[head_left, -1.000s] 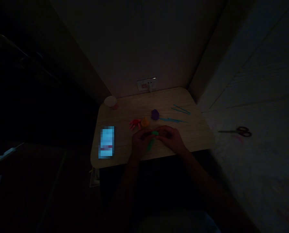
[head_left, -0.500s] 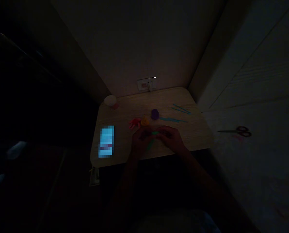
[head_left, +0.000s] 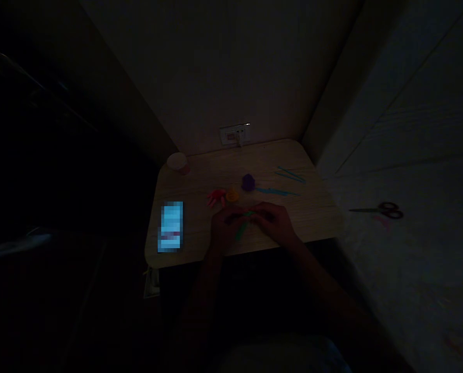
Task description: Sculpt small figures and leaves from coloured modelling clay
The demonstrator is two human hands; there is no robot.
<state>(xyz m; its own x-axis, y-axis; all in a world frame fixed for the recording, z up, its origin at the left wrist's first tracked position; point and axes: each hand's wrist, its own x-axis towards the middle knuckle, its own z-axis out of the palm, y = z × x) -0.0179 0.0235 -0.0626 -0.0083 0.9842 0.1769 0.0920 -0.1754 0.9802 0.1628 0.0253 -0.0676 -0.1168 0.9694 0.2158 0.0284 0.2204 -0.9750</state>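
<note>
Close together over the front of a small wooden table [head_left: 200,228], both my hands pinch a soft-looking green piece [head_left: 241,231]; the dim light hides what it is made of. My left hand [head_left: 226,225] is closed on its left side. From the right, my right hand [head_left: 274,220] grips the upper end with its fingertips. Part of the green piece hangs down between the hands. Just beyond them lie a red hand-shaped piece [head_left: 216,197], an orange rounded piece [head_left: 232,195] and a purple lump [head_left: 248,182]. A thin blue knife-like tool [head_left: 276,191] lies to their right.
A phone with a lit, blurred screen [head_left: 170,227] lies at the table's left. Behind it stands a pale cup [head_left: 177,162]. Two thin blue sticks [head_left: 290,174] lie at the back right. Scissors [head_left: 382,210] rest on a pale surface to the right. A wall socket [head_left: 235,135] holds a plug.
My hands stay in nearly the same place, with only slight finger movement around the green piece. The picture has become a little darker.
</note>
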